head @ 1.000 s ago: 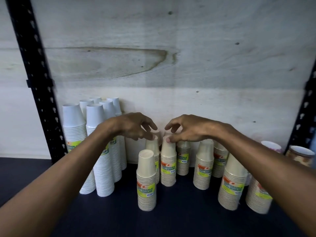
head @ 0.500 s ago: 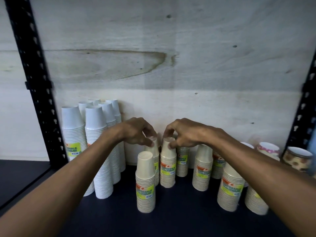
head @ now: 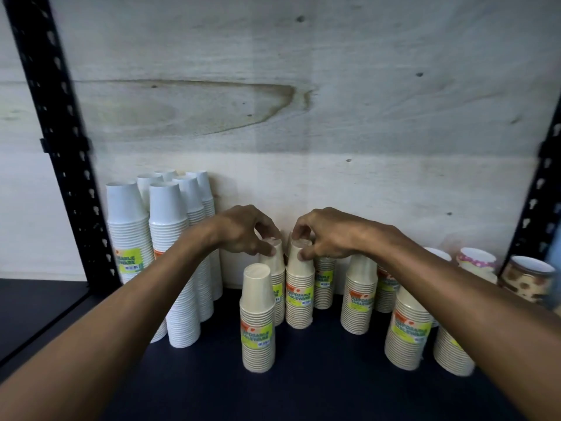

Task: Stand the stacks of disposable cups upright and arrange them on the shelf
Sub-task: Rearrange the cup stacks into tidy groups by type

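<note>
On dark shelf board (head: 318,390), against pale plywood back panel (head: 303,117): tall white cup stacks (head: 182,268) at left by black perforated upright (head: 60,147). Cream cup stacks upright mid-shelf. Left hand (head: 246,230) pinches top of one rear cream stack (head: 277,284); right hand (head: 329,235) pinches top of neighbouring stack (head: 299,294). Front stack (head: 258,323) stands apart; bare board in front. Patterned cups (head: 525,278) far right, near right upright (head: 543,189).
</note>
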`<state>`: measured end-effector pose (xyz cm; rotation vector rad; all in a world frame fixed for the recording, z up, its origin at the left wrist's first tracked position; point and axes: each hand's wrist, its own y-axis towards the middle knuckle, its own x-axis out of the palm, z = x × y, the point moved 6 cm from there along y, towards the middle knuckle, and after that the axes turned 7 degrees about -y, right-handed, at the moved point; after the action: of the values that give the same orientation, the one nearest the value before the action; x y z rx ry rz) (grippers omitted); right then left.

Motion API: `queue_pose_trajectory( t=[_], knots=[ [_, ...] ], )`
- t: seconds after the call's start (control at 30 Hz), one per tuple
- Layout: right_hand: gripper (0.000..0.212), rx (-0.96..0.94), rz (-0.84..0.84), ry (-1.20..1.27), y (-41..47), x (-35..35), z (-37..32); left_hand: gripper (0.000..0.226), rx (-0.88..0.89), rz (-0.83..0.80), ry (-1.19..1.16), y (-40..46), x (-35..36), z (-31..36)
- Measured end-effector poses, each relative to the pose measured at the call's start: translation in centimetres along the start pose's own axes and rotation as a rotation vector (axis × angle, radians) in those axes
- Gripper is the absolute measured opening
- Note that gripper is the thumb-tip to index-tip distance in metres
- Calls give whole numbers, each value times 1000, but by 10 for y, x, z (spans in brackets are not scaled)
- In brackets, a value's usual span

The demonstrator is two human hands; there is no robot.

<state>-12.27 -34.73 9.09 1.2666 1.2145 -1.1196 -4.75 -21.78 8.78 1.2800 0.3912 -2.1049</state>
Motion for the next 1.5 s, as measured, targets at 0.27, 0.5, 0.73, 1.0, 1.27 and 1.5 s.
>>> queue_pose_trajectory(
  t=[0.27, 0.5, 0.73, 1.0, 1.27, 1.5],
  knots=[
    [58, 35, 34, -17, -21, -15, 13, 46, -65, 27, -55, -20, -14, 7],
    [54, 216, -97, -242, -51, -20, 51, 43, -81, -106, -86, -52, -12, 21],
    [42, 174, -107, -197, -57, -12, 59, 43, -115, -288, -105, -61, 10, 15],
    [44, 79, -68, -89, -36, -12, 40, 43, -57, -188, -70, -42, 8, 10],
    [46, 69, -41, -110, -25, -3, 36, 44, -12, -135, 49, -35, 9, 14],
    [47, 60, -23, -134, -24, -1, 34, 47, -23, -139, 75, -35, 12, 15]
  ],
)
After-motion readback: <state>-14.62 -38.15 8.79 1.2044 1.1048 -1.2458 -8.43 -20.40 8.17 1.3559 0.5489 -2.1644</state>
